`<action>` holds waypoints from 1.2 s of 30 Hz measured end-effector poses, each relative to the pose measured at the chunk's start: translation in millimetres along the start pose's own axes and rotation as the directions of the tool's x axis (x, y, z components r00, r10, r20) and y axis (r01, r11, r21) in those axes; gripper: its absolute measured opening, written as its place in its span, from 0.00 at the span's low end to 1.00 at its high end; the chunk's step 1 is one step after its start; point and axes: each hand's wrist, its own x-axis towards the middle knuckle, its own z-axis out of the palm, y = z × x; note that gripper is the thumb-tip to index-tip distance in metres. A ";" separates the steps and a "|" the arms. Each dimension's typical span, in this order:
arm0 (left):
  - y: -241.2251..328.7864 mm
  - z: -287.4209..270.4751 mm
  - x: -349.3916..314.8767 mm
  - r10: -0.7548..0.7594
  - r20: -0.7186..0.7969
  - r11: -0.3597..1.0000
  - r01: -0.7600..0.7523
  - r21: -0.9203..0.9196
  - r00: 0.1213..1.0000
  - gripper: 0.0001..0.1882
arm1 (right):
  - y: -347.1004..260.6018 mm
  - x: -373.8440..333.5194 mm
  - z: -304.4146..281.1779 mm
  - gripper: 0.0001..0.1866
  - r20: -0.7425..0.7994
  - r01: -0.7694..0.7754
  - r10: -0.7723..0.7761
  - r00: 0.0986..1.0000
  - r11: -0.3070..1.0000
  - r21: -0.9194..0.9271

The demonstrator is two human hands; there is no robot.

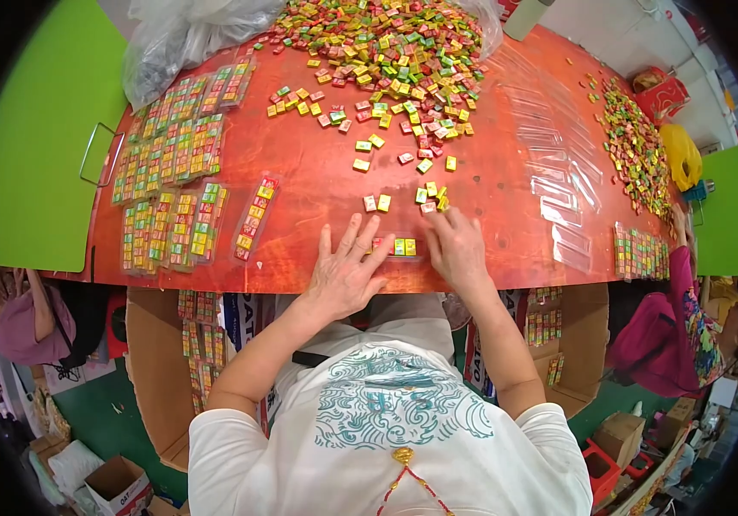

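Note:
A narrow clear plastic tray (412, 256) lies near the table's front edge, holding a short row of small red and yellow boxes (404, 248). My left hand (346, 268) rests over the tray's left part with its fingers spread, hiding that end. At the tray's right, my right hand (462, 251) has its fingers stretched forward and its thumb apart. Its fingertips touch or nearly touch a small cluster of loose boxes (427, 207). Two more loose boxes (376, 203) sit just beyond my left fingertips.
A big heap of small boxes (395, 43) covers the table's far middle. Filled trays (184, 146) stand in rows at left, with one separate tray (255, 218) nearer me. Empty clear trays (558, 163) lie at right. Open cartons (156, 370) flank me below; co-workers sit at both sides.

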 end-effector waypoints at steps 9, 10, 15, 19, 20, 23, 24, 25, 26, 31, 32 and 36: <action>0.7 21.1 18.9 0.063 -0.051 0.998 -0.064 -0.021 0.997 0.29 | 19.0 12.0 14.0 0.06 -0.060 -0.054 0.039 0.997 0.964 -0.261; 0.3 21.4 17.9 0.036 -0.092 0.999 -0.038 -0.022 0.995 0.26 | 16.1 9.8 11.7 0.05 -0.067 -0.089 0.078 0.995 0.978 -0.188; 1.3 24.6 19.1 0.020 -0.179 1.000 -0.023 -0.015 0.984 0.21 | -10.2 -5.2 12.9 0.05 -0.013 -0.151 0.153 0.988 0.985 0.078; 1.5 25.8 19.6 0.017 -0.203 1.000 -0.022 -0.022 0.979 0.19 | -25.1 -5.2 13.3 0.07 -0.087 -0.089 0.079 0.993 0.989 -0.117; 1.4 25.6 19.1 0.016 -0.204 1.000 -0.021 -0.022 0.979 0.19 | -26.1 -4.9 11.9 0.07 -0.087 -0.076 0.063 0.994 0.984 -0.161; 2.2 25.6 18.3 -0.004 -0.201 0.999 -0.007 -0.052 0.979 0.20 | -27.4 -8.0 11.9 0.08 -0.076 -0.055 0.039 0.996 0.974 -0.220; 2.3 24.9 18.3 0.004 -0.204 0.999 -0.012 -0.041 0.979 0.20 | -27.0 -9.8 12.5 0.09 -0.067 -0.050 0.036 0.997 0.971 -0.235; 2.4 24.7 18.4 0.011 -0.206 0.999 -0.017 -0.030 0.978 0.20 | -26.1 -11.4 13.8 0.09 -0.065 -0.048 0.034 0.997 0.970 -0.238; 2.5 25.0 18.5 0.009 -0.208 0.999 -0.016 -0.032 0.978 0.20 | -24.7 -13.2 15.7 0.09 -0.056 -0.059 0.047 0.997 0.968 -0.246; 1.6 26.0 19.3 0.009 -0.218 0.998 -0.021 -0.053 0.976 0.20 | -20.5 -13.9 21.3 0.11 -0.074 -0.071 0.054 0.996 0.963 -0.260; 1.5 25.6 19.2 0.010 -0.218 0.998 -0.022 -0.054 0.976 0.20 | -20.0 -12.9 20.2 0.11 -0.074 -0.062 0.045 0.996 0.967 -0.248; 2.0 23.7 20.7 0.009 -0.208 0.998 -0.020 -0.052 0.978 0.21 | -8.5 -10.1 15.4 0.08 -0.062 -0.131 0.126 0.990 0.988 -0.080</action>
